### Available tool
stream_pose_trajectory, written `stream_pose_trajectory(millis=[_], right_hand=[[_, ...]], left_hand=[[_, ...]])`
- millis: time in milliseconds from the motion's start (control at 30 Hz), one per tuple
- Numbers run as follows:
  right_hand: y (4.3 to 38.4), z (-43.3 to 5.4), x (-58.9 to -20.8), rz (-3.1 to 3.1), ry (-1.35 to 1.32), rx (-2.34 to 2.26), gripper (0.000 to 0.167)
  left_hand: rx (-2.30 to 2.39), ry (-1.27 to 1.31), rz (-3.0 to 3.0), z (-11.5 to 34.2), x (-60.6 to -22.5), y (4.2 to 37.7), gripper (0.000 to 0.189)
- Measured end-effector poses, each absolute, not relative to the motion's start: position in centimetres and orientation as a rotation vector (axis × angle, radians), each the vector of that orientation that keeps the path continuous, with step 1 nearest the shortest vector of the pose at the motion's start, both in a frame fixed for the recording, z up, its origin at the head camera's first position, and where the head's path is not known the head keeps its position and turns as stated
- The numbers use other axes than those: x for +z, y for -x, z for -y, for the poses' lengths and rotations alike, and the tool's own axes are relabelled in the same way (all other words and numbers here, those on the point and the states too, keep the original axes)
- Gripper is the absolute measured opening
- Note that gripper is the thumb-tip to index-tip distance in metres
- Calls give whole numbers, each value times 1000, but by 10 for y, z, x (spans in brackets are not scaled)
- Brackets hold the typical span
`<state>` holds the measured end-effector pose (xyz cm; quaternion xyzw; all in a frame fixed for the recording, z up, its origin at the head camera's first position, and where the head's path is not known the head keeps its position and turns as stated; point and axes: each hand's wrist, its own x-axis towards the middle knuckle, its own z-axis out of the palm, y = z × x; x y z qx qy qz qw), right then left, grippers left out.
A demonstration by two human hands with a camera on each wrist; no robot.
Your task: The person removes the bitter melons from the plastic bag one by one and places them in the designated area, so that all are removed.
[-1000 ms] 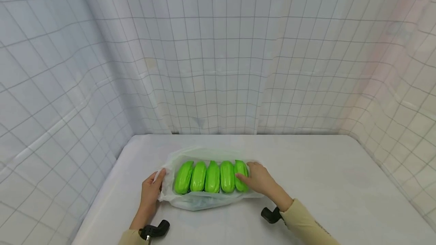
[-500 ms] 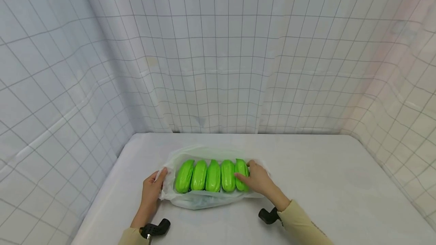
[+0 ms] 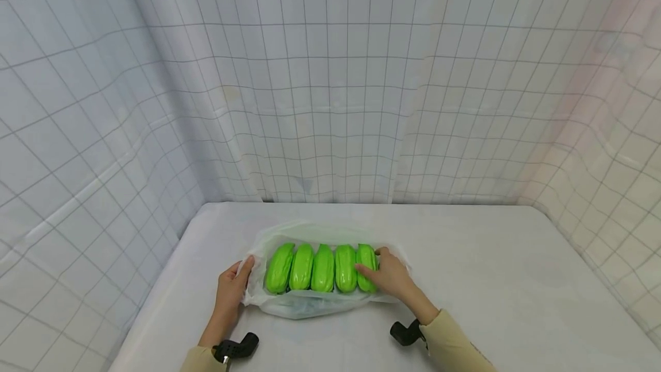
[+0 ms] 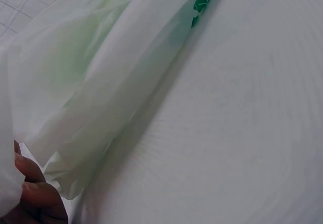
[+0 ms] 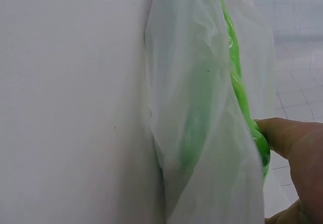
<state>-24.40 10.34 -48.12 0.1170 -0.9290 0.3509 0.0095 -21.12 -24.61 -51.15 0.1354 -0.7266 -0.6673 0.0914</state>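
Observation:
In the head view, a translucent white plastic bag [image 3: 294,309] lies on its side with its mouth spread wide. Several shiny green elongated packets [image 3: 323,268] sit in a row inside it. My left hand [image 3: 229,291] pinches the bag's left edge between thumb and fingers; in the left wrist view, curled fingers [image 4: 40,196] show behind the plastic. At the right end, my right hand [image 3: 395,277] grips the last green packet [image 3: 365,257], thumb on its near top and fingers at its far side. The right wrist view shows that thumb [image 5: 282,133] on green wrapping, partly behind the bag [image 5: 197,108].
The white table [image 3: 490,280] extends right of the bag and in front of it. Gridded white curtains [image 3: 330,102] enclose the back and both sides. Black wrist cameras [image 3: 236,347] stick out from both forearms, close to the table top.
My right forearm has shifted slightly to the left, while its hand stays on the last packet. The left hand and the row of packets look almost the same.

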Motion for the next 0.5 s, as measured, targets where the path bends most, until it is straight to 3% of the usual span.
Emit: stream_pose_trajectory(millis=[500], right_hand=[[245, -104, -487, 2907, -266, 1284, 75]], left_hand=[[-1965, -417, 2140, 245, -512, 210, 53]])
